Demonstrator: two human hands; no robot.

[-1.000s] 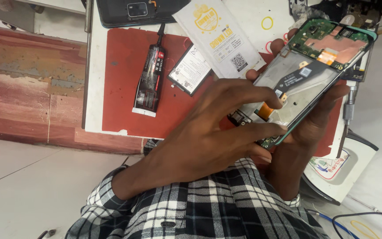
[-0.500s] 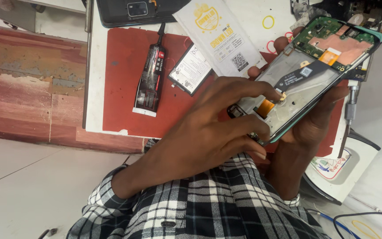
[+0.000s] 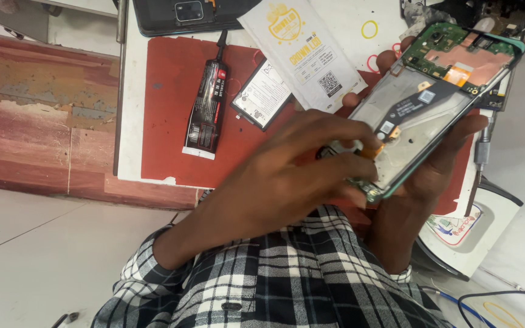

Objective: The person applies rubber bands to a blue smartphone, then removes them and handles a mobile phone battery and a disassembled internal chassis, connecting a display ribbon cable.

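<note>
Head view: an opened smartphone with its back cover off, green circuit board and grey metal frame exposed [image 3: 432, 100], sits tilted at about 2 o'clock in the frame, held above the red rubber work mat [image 3: 171, 121] on the white surface [image 3: 130, 109]. The right hand [image 3: 420, 182] cradles it from underneath, fingers curled round the far edge and thumb along the near one. The left hand [image 3: 287, 182] reaches across from 7 o'clock, its fingertips [image 3: 366, 173] pressed close together at the phone's lower end beside the orange flex ribbon [image 3: 373, 149]; whether they pinch a small part I cannot tell, since the hand is blurred.

The risk, as I judge it, lies at that ribbon: a pull at an angle or too much force could tear the thin flex or lift its connector. The phone is held in the air by one hand only, so a slip could drop it onto the mat, towards the black tube of adhesive [image 3: 206, 109] at 10 o'clock or the loose flat battery with a white label [image 3: 262, 94] beside it. The white printed packet [image 3: 302, 51] at 12 o'clock lies well apart
</note>
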